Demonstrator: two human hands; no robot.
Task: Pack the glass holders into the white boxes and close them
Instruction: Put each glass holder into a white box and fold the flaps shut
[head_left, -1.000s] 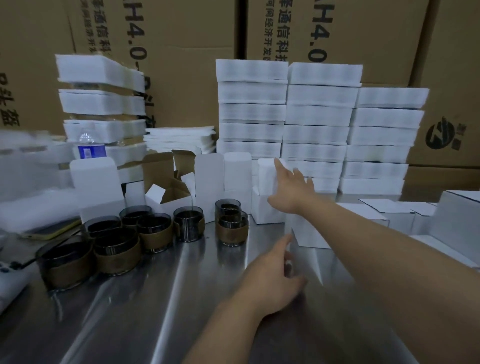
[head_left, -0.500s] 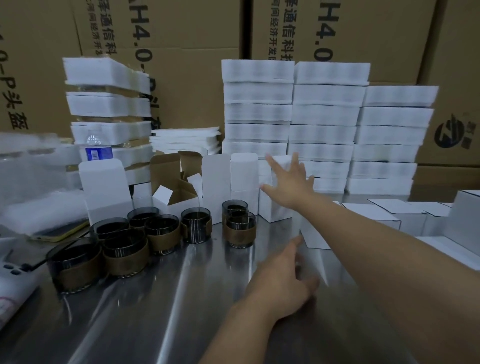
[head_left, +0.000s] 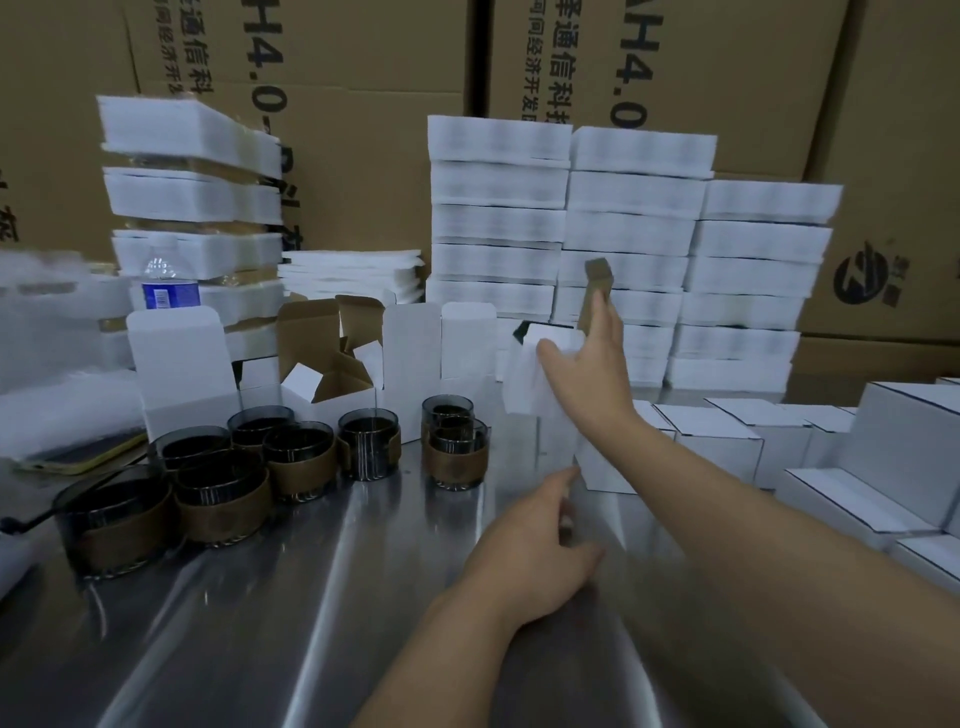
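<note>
Several dark glass holders with brown sleeves (head_left: 456, 451) stand on the steel table (head_left: 322, 613) at the left and centre. Behind them is a row of open white boxes (head_left: 332, 384) with raised lids. My right hand (head_left: 589, 369) reaches forward and grips one white box (head_left: 524, 384), tilted and lifted off the table, its brown-lined flap (head_left: 597, 283) sticking up past my fingers. My left hand (head_left: 540, 551) rests low over the table with relaxed fingers pointing forward, its fingertip close to a closed white box (head_left: 602, 470); contact cannot be told.
Tall stacks of flat white box blanks (head_left: 623, 228) stand at the back, with more at the left (head_left: 192, 192). Closed white boxes (head_left: 727, 441) crowd the right side. A water bottle (head_left: 169, 283) and a phone (head_left: 78, 457) sit at the left. Big cardboard cartons (head_left: 363, 52) form the back wall.
My right hand went from reaching open toward the box row to gripping one white box and lifting it, tilted. The left hand stayed almost still over the table.
</note>
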